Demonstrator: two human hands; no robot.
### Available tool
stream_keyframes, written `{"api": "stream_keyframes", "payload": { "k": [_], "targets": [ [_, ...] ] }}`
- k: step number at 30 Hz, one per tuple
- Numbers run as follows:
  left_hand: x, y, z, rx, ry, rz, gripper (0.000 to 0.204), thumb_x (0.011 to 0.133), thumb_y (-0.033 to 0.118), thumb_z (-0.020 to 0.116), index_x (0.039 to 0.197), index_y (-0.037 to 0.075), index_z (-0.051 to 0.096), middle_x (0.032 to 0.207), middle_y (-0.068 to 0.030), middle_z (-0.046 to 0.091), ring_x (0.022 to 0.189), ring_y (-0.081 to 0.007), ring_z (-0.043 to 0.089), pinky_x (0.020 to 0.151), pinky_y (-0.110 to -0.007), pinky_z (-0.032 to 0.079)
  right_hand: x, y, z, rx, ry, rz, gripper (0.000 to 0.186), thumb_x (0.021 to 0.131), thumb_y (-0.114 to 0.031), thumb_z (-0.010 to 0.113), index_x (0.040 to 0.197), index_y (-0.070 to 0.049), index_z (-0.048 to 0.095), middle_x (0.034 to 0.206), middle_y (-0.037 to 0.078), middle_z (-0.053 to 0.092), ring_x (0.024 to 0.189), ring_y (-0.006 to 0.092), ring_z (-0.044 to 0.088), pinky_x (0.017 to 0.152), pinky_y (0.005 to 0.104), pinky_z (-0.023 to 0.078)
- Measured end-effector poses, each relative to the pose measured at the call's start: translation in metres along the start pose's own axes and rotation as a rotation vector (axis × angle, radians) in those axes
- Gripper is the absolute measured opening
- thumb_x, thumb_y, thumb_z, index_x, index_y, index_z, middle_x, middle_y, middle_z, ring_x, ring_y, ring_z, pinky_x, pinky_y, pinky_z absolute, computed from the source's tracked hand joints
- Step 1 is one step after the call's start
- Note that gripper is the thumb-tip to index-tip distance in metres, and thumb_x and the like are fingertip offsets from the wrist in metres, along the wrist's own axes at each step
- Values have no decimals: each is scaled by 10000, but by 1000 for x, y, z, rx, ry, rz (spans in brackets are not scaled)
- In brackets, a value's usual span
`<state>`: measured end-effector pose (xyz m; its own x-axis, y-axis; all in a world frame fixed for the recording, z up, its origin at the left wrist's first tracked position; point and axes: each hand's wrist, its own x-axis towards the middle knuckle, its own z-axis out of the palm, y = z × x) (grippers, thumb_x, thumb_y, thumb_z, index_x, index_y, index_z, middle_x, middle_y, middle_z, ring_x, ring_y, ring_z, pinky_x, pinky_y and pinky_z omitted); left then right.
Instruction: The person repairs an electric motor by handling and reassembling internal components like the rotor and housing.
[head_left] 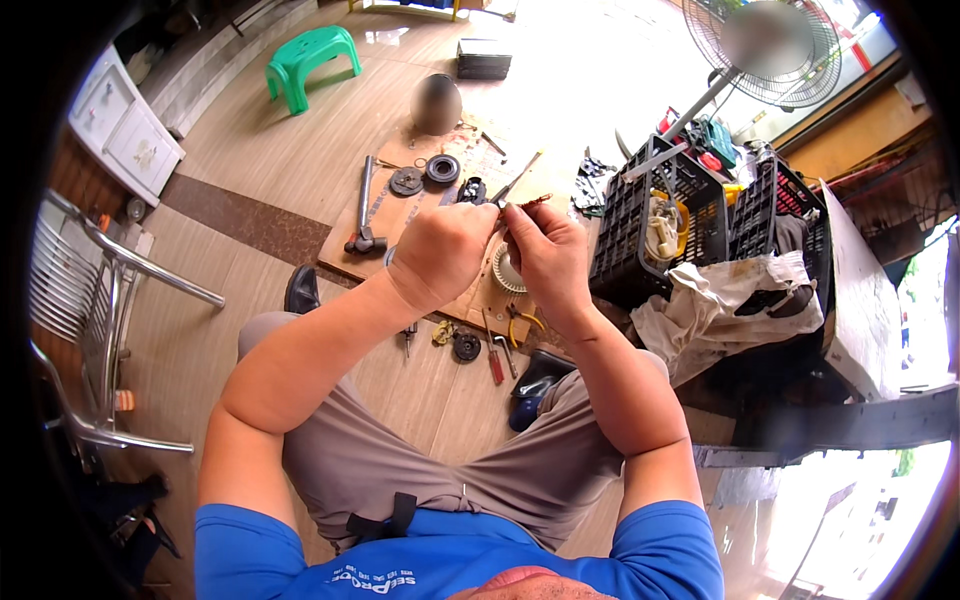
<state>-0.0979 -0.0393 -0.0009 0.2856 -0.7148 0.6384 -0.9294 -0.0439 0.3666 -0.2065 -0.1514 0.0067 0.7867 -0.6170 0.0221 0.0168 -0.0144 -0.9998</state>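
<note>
Both my hands are raised over the cardboard sheet point(385, 225) on the floor. My left hand point(443, 252) grips a thin metal tool point(518, 181) whose tip points up and away. My right hand point(548, 258) pinches a small reddish-brown piece point(534, 201) right next to that tool; the fingers of both hands touch. Below the hands a white toothed ring point(503, 272) lies on the cardboard, partly hidden.
A hammer point(364, 212), round dark discs point(425, 174), screwdrivers point(493, 358) and pliers point(521, 323) lie on the floor. Black crates point(640, 240) with parts and a pale cloth point(720, 300) sit at right. A standing fan point(768, 45), green stool point(310, 62) and metal chair point(90, 310) stand around.
</note>
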Motion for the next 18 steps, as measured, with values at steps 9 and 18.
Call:
{"api": "stream_keyframes", "payload": {
  "k": [9,18],
  "targets": [
    [10,-5,-16,-676,-237,-372,202,949,161,566,846,6,643,633,-70,610,549,-169,586,518,-285,466,0,-3,-8,-12,-47,-74,134,937,-118,623,919,5,674,687,-60,562,601,17,463,514,201,366],
    [10,-9,-35,-1235,-513,-696,221,989,168,534,911,-11,638,612,4,551,496,-71,481,472,-214,391,3,-11,-23,-18,-263,-232,128,919,10,609,1013,-11,693,754,-55,595,636,5,466,549,175,380]
  ]
}}
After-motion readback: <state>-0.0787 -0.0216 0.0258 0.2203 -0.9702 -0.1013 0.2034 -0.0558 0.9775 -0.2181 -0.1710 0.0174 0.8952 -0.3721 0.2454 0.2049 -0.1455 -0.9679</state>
